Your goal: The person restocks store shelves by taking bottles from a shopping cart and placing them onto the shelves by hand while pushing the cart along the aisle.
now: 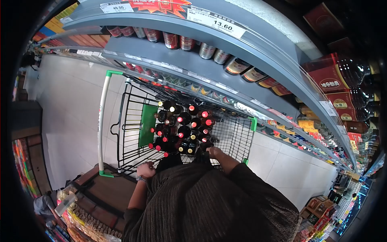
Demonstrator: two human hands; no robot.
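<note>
A black wire shopping cart (238,129) with green corners and a pale handle bar (103,109) stands below me. Inside it are several dark bottles (184,131) with red or yellow caps, standing close together. My left hand (146,170) is closed at the near side rim of the cart, left of the bottles; what it grips is hard to make out. My right hand (216,153) has its fingers curled at a dark bottle (206,146) at the near right of the group.
A grey shelf (161,60) with cans, bottles and price tags runs along the cart's far side. Red boxes (328,78) and large bottles stand at the right. Brown display stands (107,193) with packaged goods are close at the lower left. Pale floor tiles (68,121) show beyond the handle.
</note>
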